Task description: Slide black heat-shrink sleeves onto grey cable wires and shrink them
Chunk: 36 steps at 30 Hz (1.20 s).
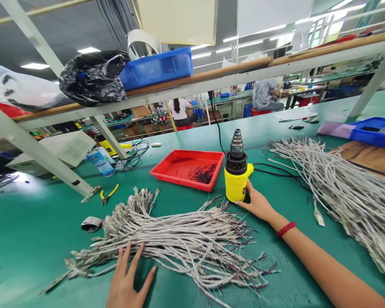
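Note:
A bundle of white USB cables (179,233) lies across the green bench in front of me, connectors to the left, bare dark-red and black wire ends to the right. At its near edge, my left hand (128,278) is open with spread fingers, the fingertips touching the cables. My right hand (258,203) grips the lower part of a yellow heat gun (235,184), which stands upright with its metal nozzle pointing up. The thumb shows at the gun's base; the other fingers are partly hidden behind it. Left of the gun sits a red tray (170,169) with short black tubing pieces (203,173) inside.
A second cable heap (346,192) covers the right side, near a blue tray (378,128). Yellow-handled cutters (109,194) and a spray can (101,162) lie at left. Overhead, a shelf carries a blue bin (157,68). Two people sit in the background.

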Tool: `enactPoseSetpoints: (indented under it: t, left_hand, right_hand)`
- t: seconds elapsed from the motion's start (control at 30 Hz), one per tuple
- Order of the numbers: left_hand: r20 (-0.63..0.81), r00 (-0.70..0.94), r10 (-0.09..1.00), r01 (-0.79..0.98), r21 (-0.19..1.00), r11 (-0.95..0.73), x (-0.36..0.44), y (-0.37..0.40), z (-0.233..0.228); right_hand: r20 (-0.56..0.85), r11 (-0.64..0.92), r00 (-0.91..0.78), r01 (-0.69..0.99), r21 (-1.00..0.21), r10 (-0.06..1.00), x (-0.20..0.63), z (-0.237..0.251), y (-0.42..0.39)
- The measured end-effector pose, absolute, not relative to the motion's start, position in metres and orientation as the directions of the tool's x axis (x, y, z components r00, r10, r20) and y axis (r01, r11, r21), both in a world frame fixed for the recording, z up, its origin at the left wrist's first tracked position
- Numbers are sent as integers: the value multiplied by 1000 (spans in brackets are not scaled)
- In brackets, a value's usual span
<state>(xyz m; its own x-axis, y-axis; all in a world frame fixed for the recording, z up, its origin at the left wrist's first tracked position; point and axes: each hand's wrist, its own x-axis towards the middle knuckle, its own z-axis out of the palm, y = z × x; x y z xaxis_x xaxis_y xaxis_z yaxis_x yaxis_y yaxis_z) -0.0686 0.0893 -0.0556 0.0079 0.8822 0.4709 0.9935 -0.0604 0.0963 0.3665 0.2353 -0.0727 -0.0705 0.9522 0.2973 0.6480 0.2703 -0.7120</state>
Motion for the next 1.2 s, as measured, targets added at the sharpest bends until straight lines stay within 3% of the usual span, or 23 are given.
enactPoseSetpoints:
  t: [0.1, 0.4, 0.9, 1.2]
  left_hand:
    - [491, 40, 870, 991, 90, -96, -70, 90, -57]
    - [435, 37, 900, 986, 131, -104, -70, 87, -56]
    - [378, -12, 926, 982, 180, -61, -60, 80, -48]
    - [400, 15, 917, 985, 152, -82, -66, 82, -53]
  right_hand:
    - [312, 273, -73, 692, -668, 947, 361, -68, 232]
    - [293, 346, -190, 632, -693, 937, 378, -77, 228]
    - [339, 382, -219, 743, -550, 915, 377, -77, 224]
    - [328, 307, -144, 795, -524, 934, 369, -74, 225]
